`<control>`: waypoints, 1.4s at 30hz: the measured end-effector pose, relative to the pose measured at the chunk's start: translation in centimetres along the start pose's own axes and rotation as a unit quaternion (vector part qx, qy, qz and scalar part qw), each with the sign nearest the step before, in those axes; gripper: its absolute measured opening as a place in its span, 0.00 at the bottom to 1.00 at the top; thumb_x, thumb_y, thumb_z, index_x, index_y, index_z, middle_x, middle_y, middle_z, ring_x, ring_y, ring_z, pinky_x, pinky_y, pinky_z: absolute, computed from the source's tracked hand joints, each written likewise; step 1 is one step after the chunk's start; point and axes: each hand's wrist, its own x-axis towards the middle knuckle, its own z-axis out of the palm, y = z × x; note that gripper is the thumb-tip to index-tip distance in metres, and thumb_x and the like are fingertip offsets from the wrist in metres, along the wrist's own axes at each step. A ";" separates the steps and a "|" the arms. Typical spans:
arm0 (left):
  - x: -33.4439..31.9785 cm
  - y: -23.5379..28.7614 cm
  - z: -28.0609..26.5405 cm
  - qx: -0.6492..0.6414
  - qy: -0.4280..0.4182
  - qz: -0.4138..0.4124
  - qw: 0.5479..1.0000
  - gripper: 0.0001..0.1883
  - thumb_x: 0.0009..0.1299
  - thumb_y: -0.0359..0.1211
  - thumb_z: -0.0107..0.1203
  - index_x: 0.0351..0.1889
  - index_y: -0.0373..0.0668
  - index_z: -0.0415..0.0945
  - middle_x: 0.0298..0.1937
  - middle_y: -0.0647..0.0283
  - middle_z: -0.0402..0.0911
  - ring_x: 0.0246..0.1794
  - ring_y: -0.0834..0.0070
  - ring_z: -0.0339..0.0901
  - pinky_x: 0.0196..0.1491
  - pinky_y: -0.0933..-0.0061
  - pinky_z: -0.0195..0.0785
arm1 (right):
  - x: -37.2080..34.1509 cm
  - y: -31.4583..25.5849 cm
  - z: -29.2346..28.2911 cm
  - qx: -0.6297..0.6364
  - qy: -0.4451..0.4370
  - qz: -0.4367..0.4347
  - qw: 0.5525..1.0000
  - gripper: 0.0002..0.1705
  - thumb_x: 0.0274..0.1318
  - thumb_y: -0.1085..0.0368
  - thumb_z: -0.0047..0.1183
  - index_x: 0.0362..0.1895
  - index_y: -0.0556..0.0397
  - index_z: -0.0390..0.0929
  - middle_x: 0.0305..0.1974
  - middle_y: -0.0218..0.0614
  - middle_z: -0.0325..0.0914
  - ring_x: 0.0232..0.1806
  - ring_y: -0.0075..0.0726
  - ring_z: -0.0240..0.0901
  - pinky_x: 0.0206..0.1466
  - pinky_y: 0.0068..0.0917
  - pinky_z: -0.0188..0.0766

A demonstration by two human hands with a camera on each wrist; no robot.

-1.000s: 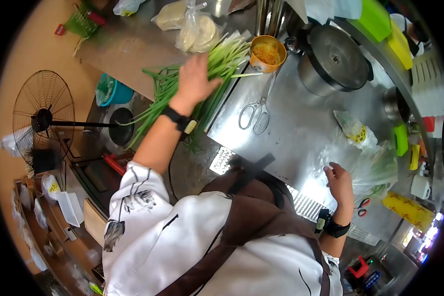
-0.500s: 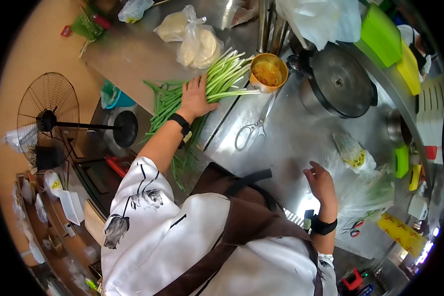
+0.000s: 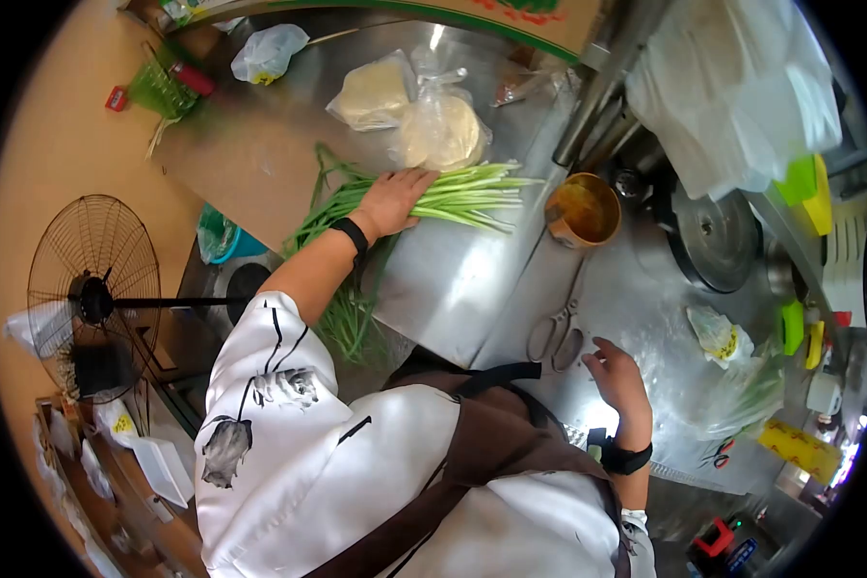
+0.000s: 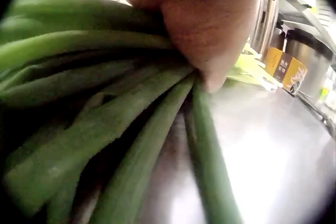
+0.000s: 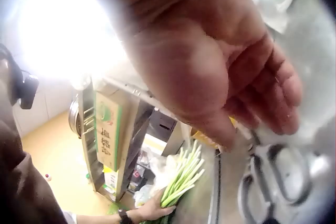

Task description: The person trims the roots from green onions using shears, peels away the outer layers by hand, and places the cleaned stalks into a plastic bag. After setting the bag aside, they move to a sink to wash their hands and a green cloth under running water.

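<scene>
Long green onions (image 3: 467,196) lie in a bundle on the steel table, white ends toward the orange-rimmed tin and green leaves hanging over the near edge. My left hand (image 3: 392,204) grips the bundle from above near its middle, fingers over the far side and thumb on the near side. Close up in the left wrist view, green stalks (image 4: 121,113) fan out from under the hand (image 4: 205,19). My right hand (image 3: 618,378) hovers near the scissors (image 3: 556,337), fingers loosely bent and holding nothing; the right wrist view shows its palm (image 5: 210,66) above the scissor handles (image 5: 254,187).
Bags of pale flat rounds (image 3: 443,133) lie beyond the onions. The open tin (image 3: 584,210) stands to their right, near a lidded pot (image 3: 711,231). Plastic-bagged greens (image 3: 747,395) and red-handled scissors (image 3: 718,455) are at the right. A standing fan (image 3: 94,299) is at the left.
My left hand's spread fingers have closed over the onions, and the bundle now lies straighter, its white ends apart from the tin. The right hand stays empty. The head view has shifted.
</scene>
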 end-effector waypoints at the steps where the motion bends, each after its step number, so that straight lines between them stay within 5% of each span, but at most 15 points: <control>1: 0.0 -1.1 -0.1 -0.002 0.000 0.030 1.000 0.44 0.51 0.35 0.64 0.67 0.45 0.52 0.62 0.54 0.63 0.61 0.59 0.62 0.61 0.57 0.55 | 0.5 -2.5 0.2 -0.004 0.003 0.002 1.000 0.22 0.52 0.59 0.54 0.49 0.58 0.73 0.33 0.47 0.79 0.33 0.48 0.76 0.36 0.36 0.71; 6: -1.6 -1.7 1.2 -0.028 0.017 0.116 0.993 0.45 0.49 0.35 0.62 0.66 0.42 0.53 0.64 0.53 0.60 0.60 0.58 0.61 0.59 0.59 0.56 | 6.4 -14.5 1.7 0.028 0.046 -0.164 0.985 0.21 0.52 0.61 0.55 0.47 0.61 0.73 0.34 0.47 0.78 0.35 0.47 0.76 0.37 0.34 0.70; 8: -2.6 -1.3 0.8 -0.062 0.017 0.145 0.987 0.44 0.48 0.35 0.61 0.65 0.42 0.54 0.63 0.54 0.61 0.59 0.58 0.62 0.58 0.59 0.57 | 11.7 -17.8 3.5 0.090 0.065 -0.200 0.973 0.23 0.52 0.60 0.55 0.50 0.61 0.72 0.40 0.51 0.76 0.44 0.50 0.74 0.45 0.34 0.69; 10: -3.6 -1.2 1.1 -0.083 0.028 0.177 0.980 0.43 0.49 0.36 0.61 0.65 0.42 0.55 0.61 0.55 0.62 0.59 0.58 0.62 0.59 0.60 0.56 | 17.3 -20.5 5.7 -0.007 0.173 -0.269 0.947 0.33 0.50 0.56 0.57 0.58 0.57 0.65 0.53 0.55 0.68 0.56 0.54 0.65 0.54 0.37 0.65; 12: -4.3 -0.9 1.4 -0.091 0.032 0.193 0.976 0.42 0.49 0.36 0.61 0.64 0.42 0.56 0.61 0.55 0.63 0.59 0.58 0.62 0.59 0.59 0.55 | 22.1 -23.2 8.0 -0.144 0.242 -0.250 0.927 0.49 0.44 0.48 0.61 0.66 0.52 0.52 0.64 0.54 0.54 0.63 0.58 0.56 0.60 0.41 0.61; 15: -4.8 -0.7 1.9 -0.103 0.050 0.178 0.977 0.42 0.49 0.35 0.60 0.64 0.42 0.56 0.60 0.55 0.63 0.59 0.58 0.61 0.59 0.58 0.55 | 24.9 -28.0 10.0 -0.219 0.257 -0.124 0.933 0.60 0.37 0.44 0.65 0.68 0.54 0.43 0.64 0.61 0.50 0.59 0.64 0.60 0.60 0.40 0.61; 17: -4.9 -0.7 2.5 -0.124 0.087 0.155 0.976 0.37 0.48 0.35 0.60 0.59 0.40 0.63 0.60 0.55 0.64 0.60 0.57 0.60 0.60 0.58 0.54 | 28.0 -28.1 12.0 0.024 0.262 -0.034 0.964 0.65 0.32 0.42 0.67 0.69 0.49 0.38 0.64 0.62 0.49 0.63 0.61 0.55 0.61 0.45 0.59; 21: -5.1 -0.7 2.8 -0.132 0.093 0.136 0.977 0.24 0.47 0.35 0.60 0.43 0.36 0.73 0.60 0.53 0.64 0.61 0.55 0.60 0.61 0.58 0.53 | 30.8 -26.9 13.5 0.166 0.286 0.040 0.943 0.59 0.33 0.45 0.68 0.65 0.58 0.49 0.56 0.62 0.62 0.55 0.55 0.66 0.55 0.41 0.66; 23: -5.1 -0.9 3.0 -0.141 0.100 0.143 0.975 0.25 0.47 0.35 0.60 0.44 0.36 0.72 0.60 0.52 0.64 0.60 0.55 0.60 0.60 0.58 0.54 | 31.5 -25.5 13.3 0.426 0.131 0.038 0.895 0.48 0.37 0.50 0.68 0.56 0.67 0.60 0.46 0.53 0.72 0.45 0.45 0.73 0.45 0.35 0.71; 30: -3.6 -1.8 2.8 -0.142 0.090 0.167 0.972 0.32 0.47 0.36 0.61 0.53 0.41 0.68 0.60 0.55 0.64 0.59 0.57 0.61 0.59 0.58 0.55 | 31.8 -26.1 10.8 0.501 0.137 0.067 0.852 0.37 0.42 0.57 0.65 0.51 0.69 0.65 0.43 0.47 0.74 0.42 0.37 0.73 0.40 0.31 0.72; 33: -2.8 -1.9 2.8 -0.163 0.056 0.168 0.971 0.35 0.47 0.35 0.61 0.57 0.42 0.65 0.60 0.57 0.65 0.59 0.58 0.63 0.58 0.59 0.56 | 28.1 -29.4 7.8 0.521 0.160 -0.018 0.838 0.37 0.45 0.56 0.64 0.54 0.67 0.65 0.46 0.46 0.73 0.43 0.37 0.72 0.43 0.31 0.71; 35: -2.5 -2.1 2.0 -0.160 0.021 0.169 0.972 0.39 0.49 0.35 0.60 0.63 0.43 0.59 0.61 0.56 0.65 0.58 0.58 0.63 0.56 0.59 0.57 | 27.1 -27.6 7.7 0.398 0.204 -0.046 0.893 0.39 0.46 0.49 0.61 0.58 0.57 0.66 0.45 0.40 0.74 0.44 0.34 0.69 0.42 0.30 0.68; 39: -1.1 -2.4 2.9 -0.151 0.053 0.182 0.970 0.42 0.49 0.37 0.62 0.64 0.42 0.56 0.62 0.55 0.64 0.59 0.59 0.63 0.59 0.59 0.55 | 21.6 -21.0 7.2 0.295 0.145 -0.019 0.944 0.36 0.49 0.50 0.59 0.59 0.56 0.67 0.52 0.42 0.71 0.52 0.37 0.67 0.48 0.33 0.68; 41: -0.7 -2.3 3.2 -0.141 0.072 0.173 0.972 0.44 0.48 0.38 0.63 0.65 0.42 0.55 0.62 0.55 0.63 0.59 0.59 0.62 0.60 0.58 0.54 | 17.3 -18.1 8.7 0.053 0.169 -0.149 0.973 0.28 0.47 0.61 0.60 0.54 0.57 0.70 0.52 0.46 0.70 0.50 0.53 0.68 0.52 0.37 0.66; 42: -0.7 -2.2 2.9 -0.148 0.090 0.176 0.969 0.45 0.48 0.39 0.64 0.65 0.42 0.55 0.63 0.54 0.62 0.61 0.58 0.60 0.62 0.57 0.51 | 15.6 -17.5 9.2 0.056 0.172 -0.144 0.973 0.28 0.47 0.61 0.60 0.54 0.57 0.70 0.52 0.46 0.70 0.50 0.53 0.68 0.52 0.37 0.66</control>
